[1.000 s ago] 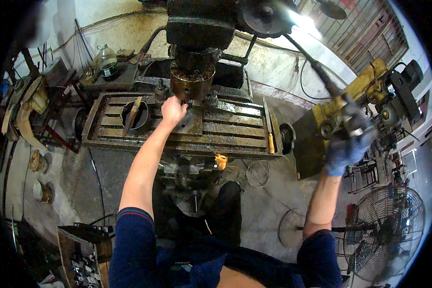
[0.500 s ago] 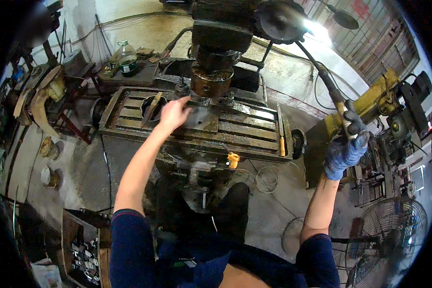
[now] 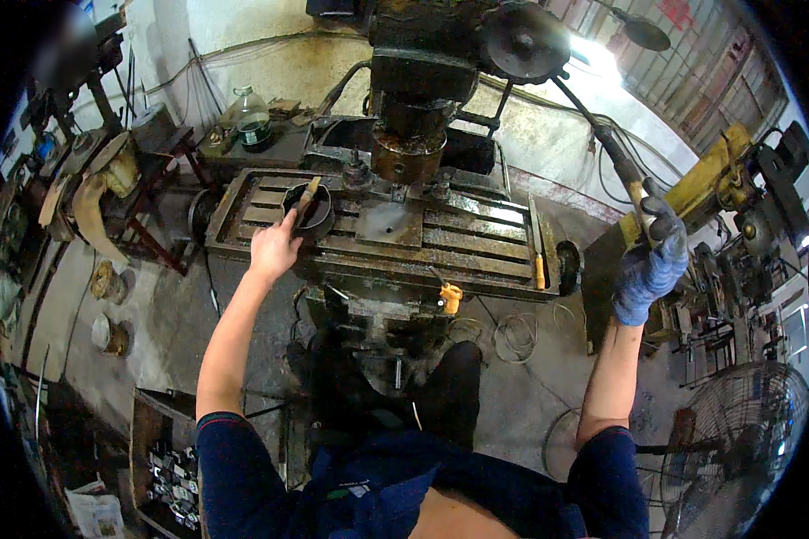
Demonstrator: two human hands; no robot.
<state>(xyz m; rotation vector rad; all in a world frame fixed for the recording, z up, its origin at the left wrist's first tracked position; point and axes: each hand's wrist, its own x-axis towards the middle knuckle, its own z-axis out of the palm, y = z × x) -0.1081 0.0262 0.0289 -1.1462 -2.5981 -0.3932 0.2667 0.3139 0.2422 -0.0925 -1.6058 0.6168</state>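
Backing it all: stained pale wall (image 3: 270,58), grey floor (image 3: 166,310).
Milling machine (image 3: 422,72): dark, grimy, top cut off by frame edge.
Slotted table (image 3: 476,235): wet-looking shine in spots; flat plate (image 3: 391,225) w/ small hole sits mid-table, below the spindle.
Yellow machine (image 3: 724,171): R side, details hard to ID.
Fan (image 3: 728,458): lower R, partly lost in the dark fisheye rim.
Wood crate (image 3: 141,440): lower L, bunch of small metal bits (image 3: 175,481) inside, too tiny to ID.
Lever (image 3: 616,162): slants down to R hand (image 3: 653,260), gloved, fingers clamped round it, hiding part of the grip.
L hand (image 3: 276,249): bare, index stuck out, thumb apart from it; fingertip right by the pot's near rim, can't tell if touching.
Bottle (image 3: 253,121): clear plastic, back L, contents unclear.
Pot (image 3: 325,225): on table, L end; inside dark, btm unreadable.
Wood-handled tool (image 3: 311,193): leaning in pot, lower end unclear.
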